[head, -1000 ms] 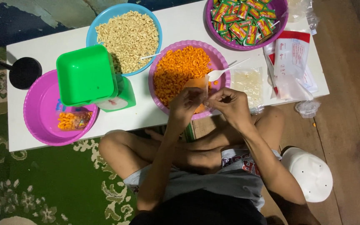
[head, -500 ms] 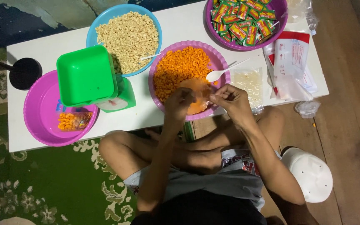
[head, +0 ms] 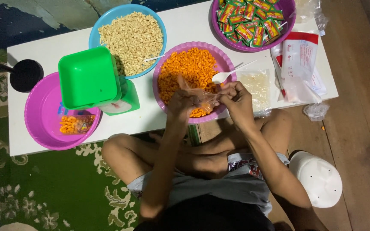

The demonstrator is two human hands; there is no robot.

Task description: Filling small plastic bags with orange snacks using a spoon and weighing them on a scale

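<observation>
Hands closed in since earlier; left hand (head: 180, 104), right hand (head: 234, 95) pinch crinkly clear bag (head: 200, 96).

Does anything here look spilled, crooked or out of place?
Mostly tidy. One small orange snack piece lies on the wooden floor past the table's right end, by a crumpled clear bag, as if dropped. A white cap also sits on the floor. Both hands hold a clear plastic bag over the orange snack bowl.

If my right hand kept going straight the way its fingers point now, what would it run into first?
The right hand points left toward the left hand, so it would likely meet the small clear bag both pinch, then the left fingers. Depth is hard to judge from above.
</observation>
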